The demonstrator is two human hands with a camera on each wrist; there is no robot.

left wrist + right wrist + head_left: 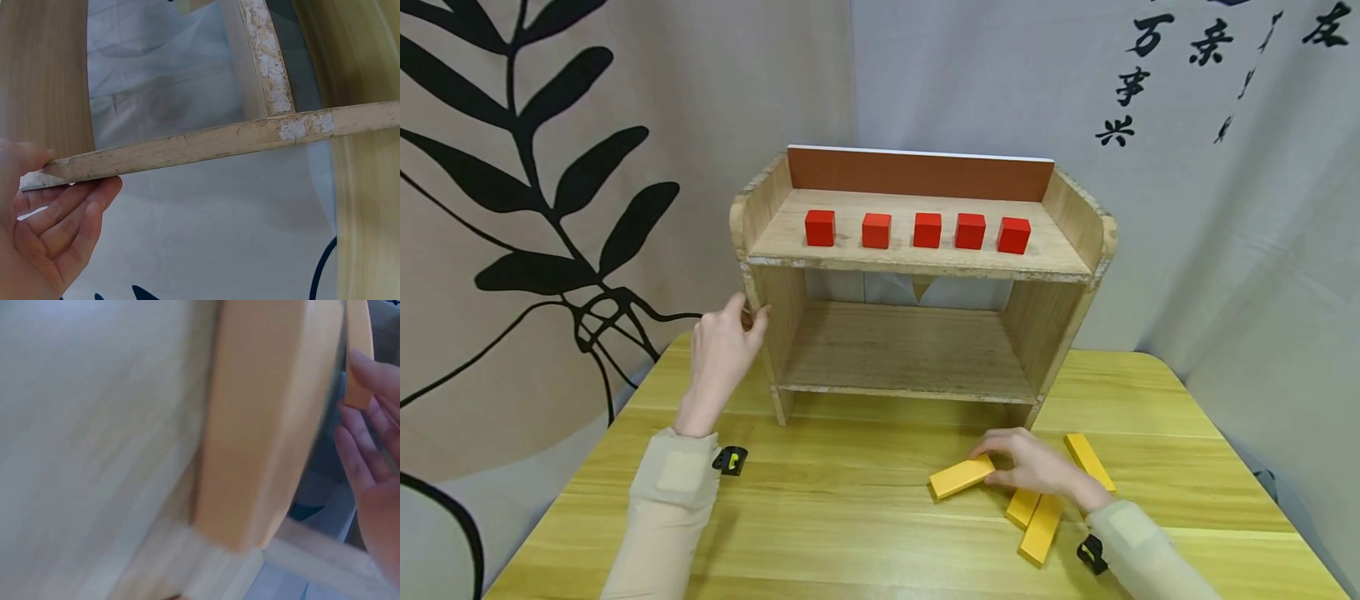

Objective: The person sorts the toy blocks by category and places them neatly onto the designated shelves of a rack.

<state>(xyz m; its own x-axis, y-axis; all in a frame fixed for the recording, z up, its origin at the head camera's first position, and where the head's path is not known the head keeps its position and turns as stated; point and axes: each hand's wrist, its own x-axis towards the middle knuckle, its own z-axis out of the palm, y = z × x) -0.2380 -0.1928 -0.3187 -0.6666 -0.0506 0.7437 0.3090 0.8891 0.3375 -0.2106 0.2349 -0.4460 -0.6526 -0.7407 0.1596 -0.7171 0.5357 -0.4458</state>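
My left hand (726, 343) holds the left side panel of a small two-tier wooden shelf (887, 350). In the left wrist view its thumb lies on one face of the panel edge (187, 147) and the fingers on the other. My right hand (1037, 465) pinches a yellow rectangular block (958, 478) by one end, low over the table in front of the shelf. Under and beside that hand lie more yellow blocks (1041, 532), two of them overlapping. The right wrist view shows one large and blurred block (256, 425) near the camera.
Several red cubes stand in a row on the upper tier, among them a cube (820, 228) at the left end and another (1013, 236) at the right. A further yellow block (1088, 461) lies at the right. Curtains (970, 83) hang behind the wooden table (820, 533).
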